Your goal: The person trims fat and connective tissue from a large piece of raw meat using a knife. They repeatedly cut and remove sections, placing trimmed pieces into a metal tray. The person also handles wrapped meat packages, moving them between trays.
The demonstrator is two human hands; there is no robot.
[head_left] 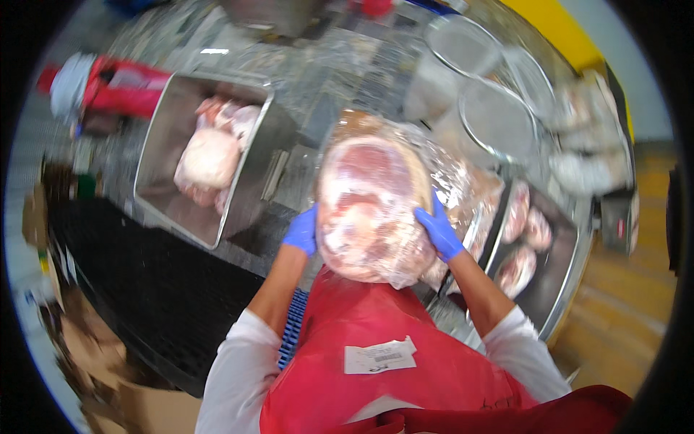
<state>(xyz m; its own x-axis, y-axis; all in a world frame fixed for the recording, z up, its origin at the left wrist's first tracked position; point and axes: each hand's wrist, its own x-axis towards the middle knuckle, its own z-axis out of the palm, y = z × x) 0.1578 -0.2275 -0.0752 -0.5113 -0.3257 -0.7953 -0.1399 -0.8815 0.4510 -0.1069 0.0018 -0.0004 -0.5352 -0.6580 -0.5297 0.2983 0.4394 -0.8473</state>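
A large cut of raw meat (372,210) in a clear plastic bag fills the middle of the view, just in front of my red apron. My left hand (303,230), in a blue glove, grips its left side, the fingers partly hidden behind it. On the right side my right hand (439,228), gloved the same, holds the bagged meat with the thumb lying along the plastic. Loose clear plastic (463,192) spreads out from the meat's upper right.
Left of the meat stands a deep steel tub (264,145) with several meat pieces (210,155). A steel tray (546,278) with more meat lies at the right, round wire-rimmed baskets (499,119) beyond it. A black mat (144,282) and cardboard boxes (155,409) occupy the lower left.
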